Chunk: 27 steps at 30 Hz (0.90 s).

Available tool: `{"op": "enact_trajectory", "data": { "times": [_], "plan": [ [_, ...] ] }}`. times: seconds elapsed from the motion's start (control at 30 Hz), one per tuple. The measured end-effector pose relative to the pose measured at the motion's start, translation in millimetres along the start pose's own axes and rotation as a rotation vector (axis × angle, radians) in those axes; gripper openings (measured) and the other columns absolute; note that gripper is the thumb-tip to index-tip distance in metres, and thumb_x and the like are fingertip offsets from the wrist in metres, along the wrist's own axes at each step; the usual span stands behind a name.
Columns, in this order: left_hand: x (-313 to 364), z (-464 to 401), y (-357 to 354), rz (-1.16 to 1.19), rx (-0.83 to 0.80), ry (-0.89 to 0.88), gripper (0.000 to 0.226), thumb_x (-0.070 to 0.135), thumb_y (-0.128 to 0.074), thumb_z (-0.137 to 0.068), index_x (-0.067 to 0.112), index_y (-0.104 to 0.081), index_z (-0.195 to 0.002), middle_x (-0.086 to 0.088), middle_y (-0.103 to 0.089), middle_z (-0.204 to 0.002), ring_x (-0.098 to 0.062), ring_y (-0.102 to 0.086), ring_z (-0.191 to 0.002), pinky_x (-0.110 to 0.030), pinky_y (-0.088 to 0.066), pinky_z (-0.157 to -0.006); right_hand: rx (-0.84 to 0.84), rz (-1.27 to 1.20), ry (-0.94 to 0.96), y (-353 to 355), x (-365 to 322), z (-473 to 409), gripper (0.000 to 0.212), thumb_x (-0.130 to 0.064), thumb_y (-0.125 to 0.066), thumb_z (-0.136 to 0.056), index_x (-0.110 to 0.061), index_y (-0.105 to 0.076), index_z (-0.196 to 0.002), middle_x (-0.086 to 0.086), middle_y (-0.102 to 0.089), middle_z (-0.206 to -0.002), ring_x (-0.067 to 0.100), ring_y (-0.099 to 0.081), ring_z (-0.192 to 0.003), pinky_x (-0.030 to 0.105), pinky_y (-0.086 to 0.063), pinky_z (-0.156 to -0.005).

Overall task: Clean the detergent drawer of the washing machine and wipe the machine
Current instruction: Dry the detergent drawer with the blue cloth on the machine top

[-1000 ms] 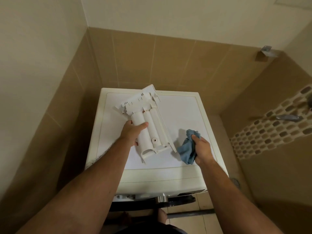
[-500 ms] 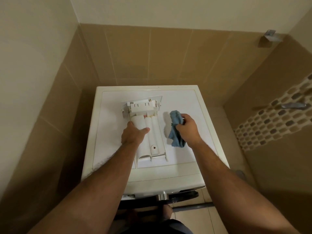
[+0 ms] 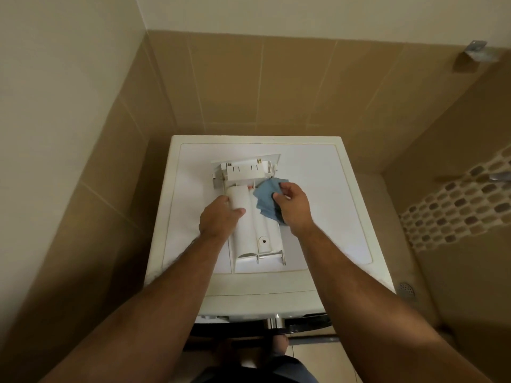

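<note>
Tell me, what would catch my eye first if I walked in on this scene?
Probably the white detergent drawer lying upside down on top of the washing machine, out of its slot. The left hand grips its left side while the right hand presses a blue cloth against its right side. Brown tiled walls close in around the machine, with a mosaic strip on the right.

One head-worn wide-angle view looks steeply down, close above the washing machine [image 3: 276,283] in a tiled corner.
</note>
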<state>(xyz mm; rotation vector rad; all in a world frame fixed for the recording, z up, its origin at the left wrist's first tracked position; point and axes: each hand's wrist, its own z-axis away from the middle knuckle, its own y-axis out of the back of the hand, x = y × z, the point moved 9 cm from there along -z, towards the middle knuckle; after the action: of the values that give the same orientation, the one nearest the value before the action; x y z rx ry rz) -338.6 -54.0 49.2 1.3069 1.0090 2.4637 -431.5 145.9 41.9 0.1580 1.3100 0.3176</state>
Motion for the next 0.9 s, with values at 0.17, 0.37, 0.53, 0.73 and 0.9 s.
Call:
{"op": "enact_trajectory", "data": {
  "times": [0.17,0.37,0.53,0.73,0.9],
  "plan": [
    [2.1,-0.9,2.8,-0.058,-0.001,-0.018,0.057,0.041,-0.07,-0.084,0.014,-0.052,-0.13,-0.009,-0.064,-0.12,-0.03,-0.062,-0.102,-0.047,-0.057,-0.082,0.063,0.13,-0.078,-9.2,3.5,-6.2,0.018,-0.019,-0.074,-0.082,-0.012,-0.059,-0.09,0.004,-0.065,-0.094,0.022,-0.062,-0.087,0.034,-0.055,-0.08],
    [-1.8,-0.6,0.7,-0.042,0.004,-0.016,0.059,0.044,-0.068,-0.086,0.015,-0.05,-0.134,-0.009,-0.062,-0.125,-0.03,-0.061,-0.106,-0.047,-0.056,-0.085,0.016,0.364,0.031,-22.2,-14.4,-13.4,0.02,-0.026,-0.064,-0.09,-0.009,-0.068,-0.079,0.003,-0.064,-0.072,0.018,-0.058,-0.067,0.023,-0.042,-0.064],
    [-5.5,-4.4,0.4,0.001,0.004,0.006,0.061,0.043,-0.07,-0.084,0.015,-0.05,-0.134,-0.009,-0.063,-0.124,-0.03,-0.062,-0.105,-0.047,-0.057,-0.084,-0.062,0.443,-0.044,-30.0,-11.4,-16.5,0.021,-0.027,-0.056,-0.094,-0.012,-0.065,-0.085,0.005,-0.066,-0.08,0.023,-0.065,-0.077,0.028,-0.052,-0.067],
    [-9.6,-6.6,-5.4,0.094,-0.002,0.033,0.057,0.04,-0.072,-0.083,0.016,-0.051,-0.129,-0.01,-0.063,-0.123,-0.031,-0.064,-0.104,-0.05,-0.057,-0.083,-0.053,0.311,-0.033,-25.4,-9.9,1.1,0.015,-0.02,-0.058,-0.095,-0.008,-0.065,-0.091,-0.001,-0.062,-0.075,0.008,-0.06,-0.061,0.008,-0.044,-0.049],
    [-13.0,-9.4,-7.5,0.125,-0.009,0.045,0.054,0.04,-0.072,-0.083,0.017,-0.05,-0.127,-0.009,-0.063,-0.121,-0.032,-0.063,-0.101,-0.049,-0.059,-0.079,-0.079,0.262,-0.073,-21.6,6.1,22.9,0.015,-0.022,-0.057,-0.095,-0.012,-0.064,-0.085,-0.002,-0.063,-0.072,0.013,-0.061,-0.064,0.021,-0.054,-0.058]
  ]
}}
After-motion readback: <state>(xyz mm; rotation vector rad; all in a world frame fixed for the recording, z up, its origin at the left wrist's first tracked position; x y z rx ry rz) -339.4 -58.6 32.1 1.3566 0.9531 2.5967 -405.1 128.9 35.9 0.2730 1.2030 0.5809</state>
